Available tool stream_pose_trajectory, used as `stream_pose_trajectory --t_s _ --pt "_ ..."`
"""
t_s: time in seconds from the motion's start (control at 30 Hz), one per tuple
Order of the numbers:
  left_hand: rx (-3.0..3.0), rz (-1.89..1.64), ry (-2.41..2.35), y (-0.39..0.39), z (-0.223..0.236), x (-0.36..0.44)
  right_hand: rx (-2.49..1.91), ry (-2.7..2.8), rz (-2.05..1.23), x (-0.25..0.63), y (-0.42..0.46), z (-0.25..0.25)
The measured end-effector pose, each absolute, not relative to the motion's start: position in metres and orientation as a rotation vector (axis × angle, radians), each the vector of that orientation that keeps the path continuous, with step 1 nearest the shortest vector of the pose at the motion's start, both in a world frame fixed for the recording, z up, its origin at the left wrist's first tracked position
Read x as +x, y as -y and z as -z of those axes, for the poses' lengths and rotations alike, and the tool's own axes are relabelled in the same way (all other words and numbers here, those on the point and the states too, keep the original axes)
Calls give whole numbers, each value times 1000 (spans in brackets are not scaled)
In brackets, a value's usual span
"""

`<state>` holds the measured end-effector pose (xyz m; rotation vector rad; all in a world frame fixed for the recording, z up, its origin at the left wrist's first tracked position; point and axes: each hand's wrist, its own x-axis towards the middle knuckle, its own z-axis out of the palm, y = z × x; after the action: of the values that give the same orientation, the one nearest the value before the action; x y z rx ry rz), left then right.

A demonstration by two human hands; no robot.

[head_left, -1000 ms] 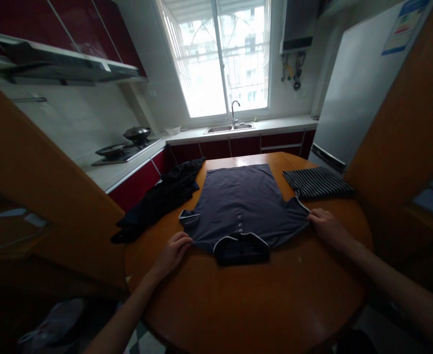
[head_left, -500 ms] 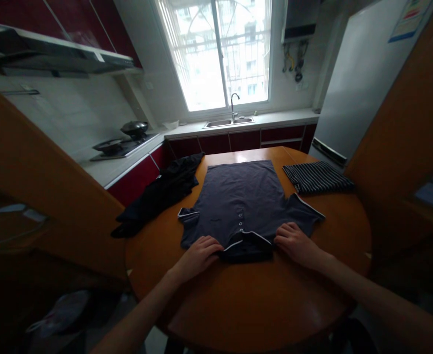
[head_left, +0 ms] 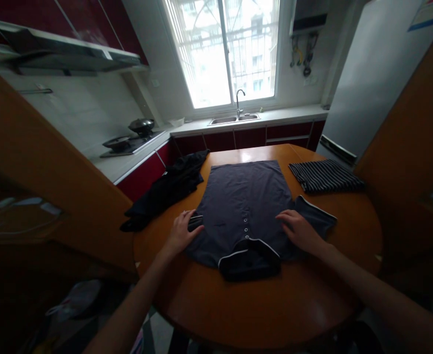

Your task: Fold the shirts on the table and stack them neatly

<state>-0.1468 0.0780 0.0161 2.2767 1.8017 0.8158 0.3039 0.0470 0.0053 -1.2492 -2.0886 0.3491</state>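
A dark grey short-sleeved polo shirt (head_left: pixel 234 196) lies spread on the round wooden table (head_left: pixel 238 314), its dark collar (head_left: pixel 251 263) towards me. Three pale buttons run up from the collar. My left hand (head_left: pixel 181 232) rests at the left sleeve, thumb and fingers apart, with the white-trimmed cuff (head_left: pixel 196 222) showing between them and the rest of the sleeve mostly covered. On the other side, my right hand (head_left: pixel 299 231) is over the shirt beside the right sleeve (head_left: pixel 317 215), fingers loosely bent and thumb apart, with no cloth visibly pinched.
Dark crumpled clothing (head_left: pixel 168 189) lies along the table's left edge. A folded black-and-white striped garment (head_left: pixel 325 176) sits at the right. Beyond are a counter with a sink (head_left: pixel 234 119), a stove with pans (head_left: pixel 141 127) and a fridge (head_left: pixel 371 83). Wooden frames flank the table.
Both hands have left the collar area. My left hand has moved out to the left sleeve, my right slightly forward. The collar now sits lower in the view, and the view has shifted somewhat.
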Motion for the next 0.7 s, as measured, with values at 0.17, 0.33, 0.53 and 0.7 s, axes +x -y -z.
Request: stream_pose_trajectory --t_s 0.17,0.33,0.53,0.7 --pt "2252 -741 -2061 -74 15 -143 -1424 1996 -147 301 -75 16" --pt "2193 -1020 -2114 -76 22 -152 -1423 2038 -103 303 -73 35" --pt "2137 -1141 -2115 -72 15 -163 -1431 2060 -75 306 -72 44" --pt "2322 -808 -2062 -69 10 -137 -1468 2108 -33 307 -73 44"
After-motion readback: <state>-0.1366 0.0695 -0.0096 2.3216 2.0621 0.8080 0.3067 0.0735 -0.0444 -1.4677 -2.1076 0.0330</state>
